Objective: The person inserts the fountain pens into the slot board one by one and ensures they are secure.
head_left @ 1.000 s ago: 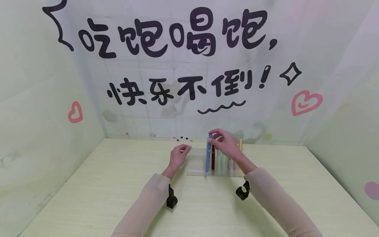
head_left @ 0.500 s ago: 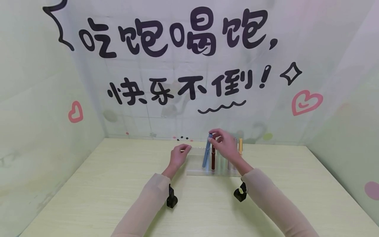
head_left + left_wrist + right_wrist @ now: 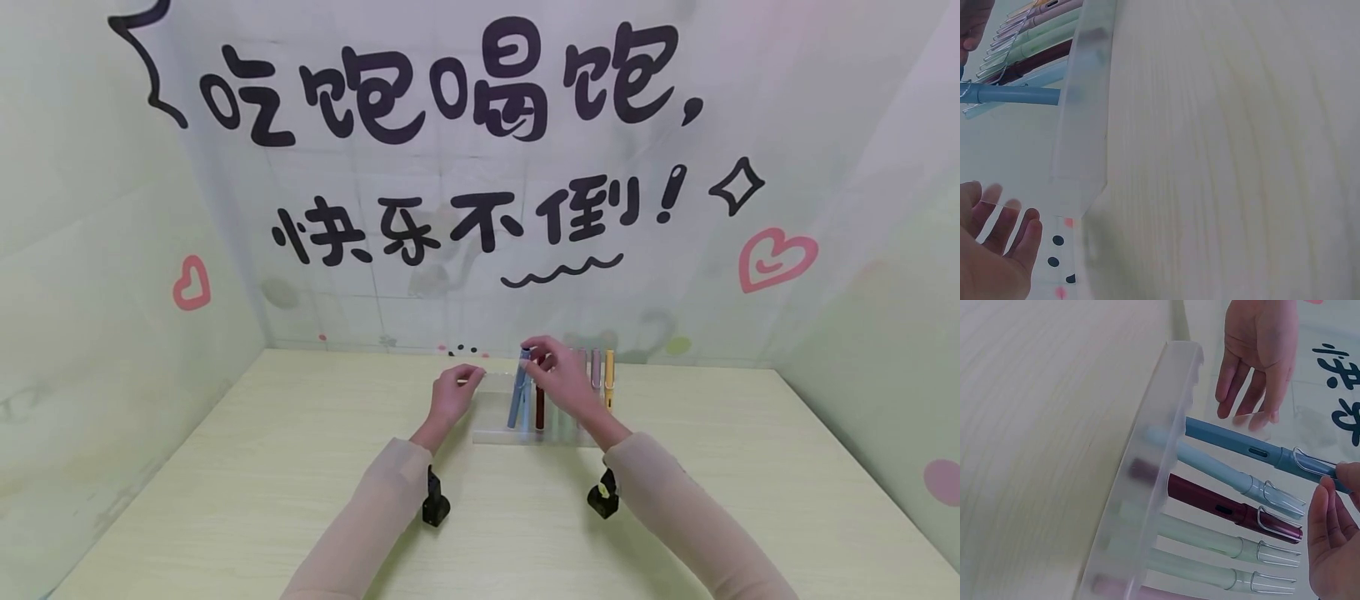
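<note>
My right hand (image 3: 566,383) pinches a blue fountain pen (image 3: 1229,440) by its capped top, thumb and fingertips near the metal clip. The pen leans, its lower end right at the front ledge of a clear pen stand (image 3: 487,437). My left hand (image 3: 452,393) holds the stand's upper left corner, with the clear panel (image 3: 1000,203) between thumb and fingers. Beside the blue pen stand a light blue pen (image 3: 1210,467) and a dark red pen (image 3: 1204,499), both slotted in the stand.
Pale green pens (image 3: 1204,534), a mauve pen (image 3: 596,367) and a yellow pen (image 3: 610,371) fill the stand's right side. The stand is on a pale wooden table (image 3: 300,467), before a printed cloth backdrop (image 3: 420,317).
My right hand has moved left and slightly down with the blue pen, which has gone from nearly upright to leaning. The light blue pen now shows behind it. My left hand stays put.
</note>
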`<state>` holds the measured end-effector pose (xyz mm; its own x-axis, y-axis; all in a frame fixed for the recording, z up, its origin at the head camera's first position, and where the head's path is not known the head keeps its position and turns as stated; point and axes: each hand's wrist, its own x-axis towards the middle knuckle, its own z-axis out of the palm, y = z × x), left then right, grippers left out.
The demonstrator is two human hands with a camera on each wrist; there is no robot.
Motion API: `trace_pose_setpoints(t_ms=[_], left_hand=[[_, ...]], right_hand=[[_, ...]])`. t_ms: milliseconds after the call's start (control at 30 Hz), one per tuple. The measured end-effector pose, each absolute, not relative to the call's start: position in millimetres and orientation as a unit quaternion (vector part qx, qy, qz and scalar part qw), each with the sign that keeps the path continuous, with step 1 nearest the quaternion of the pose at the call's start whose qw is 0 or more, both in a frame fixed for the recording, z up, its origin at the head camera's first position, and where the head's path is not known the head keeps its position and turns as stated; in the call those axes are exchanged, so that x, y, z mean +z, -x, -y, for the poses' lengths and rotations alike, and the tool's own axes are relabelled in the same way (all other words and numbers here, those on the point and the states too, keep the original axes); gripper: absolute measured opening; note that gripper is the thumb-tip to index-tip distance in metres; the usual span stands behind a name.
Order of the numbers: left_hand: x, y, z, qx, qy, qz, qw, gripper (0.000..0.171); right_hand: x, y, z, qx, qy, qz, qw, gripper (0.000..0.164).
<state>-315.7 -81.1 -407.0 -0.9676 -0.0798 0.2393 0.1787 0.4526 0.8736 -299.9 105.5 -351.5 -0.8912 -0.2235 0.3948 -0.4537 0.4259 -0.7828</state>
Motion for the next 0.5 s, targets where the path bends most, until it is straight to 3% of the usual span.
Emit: trace_pose_setpoints(t_ms=[233, 500], left_hand=[[-405.6, 314.9, 80.3, -0.520, 0.023, 0.846, 0.117, 0.023], [-405.2, 315.0, 80.7, -0.521, 0.026, 0.845, 0.119, 0.022]], right_hand=[[-356.4, 303.1, -102.8, 0.466, -0.212, 0.849, 0.132, 0.023], [-354.5, 306.7, -101.3, 0.454, -0.207, 0.860, 0.108, 0.023]])
